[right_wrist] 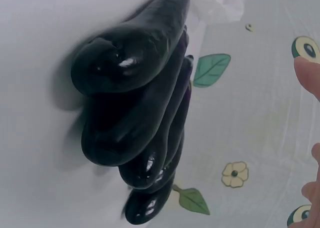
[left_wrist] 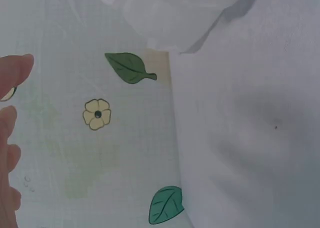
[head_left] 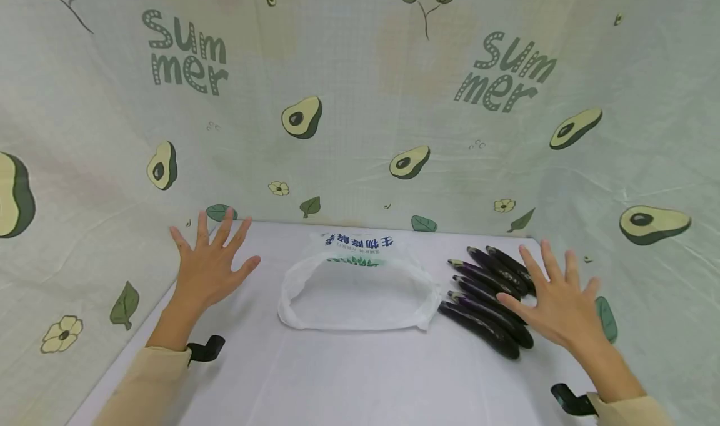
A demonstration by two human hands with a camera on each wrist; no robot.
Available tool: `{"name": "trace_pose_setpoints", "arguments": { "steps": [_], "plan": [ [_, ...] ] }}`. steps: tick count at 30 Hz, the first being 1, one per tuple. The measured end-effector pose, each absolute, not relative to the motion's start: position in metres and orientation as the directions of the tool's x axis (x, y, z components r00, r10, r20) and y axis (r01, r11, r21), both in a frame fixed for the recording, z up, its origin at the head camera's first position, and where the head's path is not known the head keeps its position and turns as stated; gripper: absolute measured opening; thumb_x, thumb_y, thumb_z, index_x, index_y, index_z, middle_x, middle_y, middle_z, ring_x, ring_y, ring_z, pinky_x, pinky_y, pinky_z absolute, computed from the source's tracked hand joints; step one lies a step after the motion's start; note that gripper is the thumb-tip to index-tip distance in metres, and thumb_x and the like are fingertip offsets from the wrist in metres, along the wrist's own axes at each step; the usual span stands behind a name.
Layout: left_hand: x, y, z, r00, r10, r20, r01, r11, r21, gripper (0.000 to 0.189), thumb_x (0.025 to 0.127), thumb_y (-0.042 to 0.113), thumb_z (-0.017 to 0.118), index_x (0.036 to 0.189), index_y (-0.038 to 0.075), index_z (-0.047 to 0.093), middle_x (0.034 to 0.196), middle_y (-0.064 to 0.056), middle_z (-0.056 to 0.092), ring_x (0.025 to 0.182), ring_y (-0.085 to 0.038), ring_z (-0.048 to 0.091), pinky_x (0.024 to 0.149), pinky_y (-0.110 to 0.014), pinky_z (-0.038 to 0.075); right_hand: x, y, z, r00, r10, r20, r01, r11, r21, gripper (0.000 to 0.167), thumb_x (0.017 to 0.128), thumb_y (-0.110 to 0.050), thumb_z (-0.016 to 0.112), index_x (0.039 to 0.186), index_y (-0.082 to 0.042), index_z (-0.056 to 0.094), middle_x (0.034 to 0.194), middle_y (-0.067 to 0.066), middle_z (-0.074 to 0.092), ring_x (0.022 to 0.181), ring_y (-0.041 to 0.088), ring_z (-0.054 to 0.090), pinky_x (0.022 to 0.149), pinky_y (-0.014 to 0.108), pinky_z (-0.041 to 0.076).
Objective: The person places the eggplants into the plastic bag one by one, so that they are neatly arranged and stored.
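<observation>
A white plastic bag point(head_left: 360, 323) with blue and green print lies in the middle of the table, its mouth spread wide. Several dark purple eggplants point(head_left: 478, 329) lie side by side to its right; in the right wrist view the eggplants point(right_wrist: 130, 63) show their rounded ends close up. My left hand point(head_left: 208, 270) is held up left of the bag, fingers spread, holding nothing. Over the right side of the eggplants my right hand point(head_left: 557, 301) is raised with fingers spread, also holding nothing, and it hides part of some of them in the head view.
A white table point(head_left: 337, 382) spreads beneath everything. Behind it and along both sides hangs a pale green cloth point(head_left: 349, 51) printed with avocados, leaves, flowers and lettering. Each wrist wears a black camera mount, the left mount point(head_left: 207, 349) and the right mount point(head_left: 570, 401).
</observation>
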State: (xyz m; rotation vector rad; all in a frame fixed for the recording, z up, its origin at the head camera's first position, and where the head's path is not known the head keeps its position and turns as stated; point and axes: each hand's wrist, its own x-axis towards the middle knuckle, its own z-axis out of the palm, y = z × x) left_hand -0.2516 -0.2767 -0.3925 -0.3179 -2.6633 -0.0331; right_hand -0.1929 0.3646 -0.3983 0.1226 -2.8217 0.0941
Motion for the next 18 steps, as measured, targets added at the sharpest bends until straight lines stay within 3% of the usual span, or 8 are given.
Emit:
{"name": "trace_pose_setpoints", "arguments": {
  "steps": [6, 14, 18],
  "plan": [
    [-0.255, -0.262, -0.391, -0.863, 0.238, 0.445, 0.268, 0.963, 0.006, 0.086, 0.101, 0.061, 0.058, 0.171, 0.024, 0.023, 0.177, -0.016, 0.016, 0.158, -0.058, -0.001, 0.11, -0.087, -0.011, -0.189, 0.363, -0.402, -0.937, -0.099, 0.334, -0.135, 0.987, -0.086, 0.11, 0.092, -0.071, 0.066, 0.173, -0.024, 0.007, 0.177, 0.022, 0.0, 0.151, 0.067, 0.01, 0.098, 0.091, 0.023],
    [-0.259, -0.244, -0.398, -0.885, 0.258, 0.388, 0.32, 0.942, 0.103, 0.086, 0.103, 0.06, 0.056, 0.172, 0.025, 0.018, 0.177, -0.015, 0.014, 0.158, -0.058, 0.009, 0.113, -0.088, 0.003, -0.185, 0.364, -0.41, -0.944, -0.106, 0.312, -0.153, 0.98, -0.13, 0.111, 0.092, -0.07, 0.069, 0.173, -0.022, 0.009, 0.175, 0.027, 0.006, 0.143, 0.068, 0.027, 0.085, 0.087, 0.04],
    [-0.26, -0.235, -0.402, -0.902, 0.263, 0.341, 0.333, 0.929, 0.164, 0.085, 0.105, 0.06, 0.054, 0.172, 0.024, 0.016, 0.178, -0.014, 0.013, 0.158, -0.055, 0.016, 0.118, -0.08, 0.016, -0.181, 0.364, -0.414, -0.959, -0.1, 0.267, -0.152, 0.972, -0.181, 0.111, 0.093, -0.069, 0.069, 0.173, -0.023, 0.007, 0.175, 0.027, 0.006, 0.14, 0.069, 0.029, 0.068, 0.075, 0.05]
  ]
}}
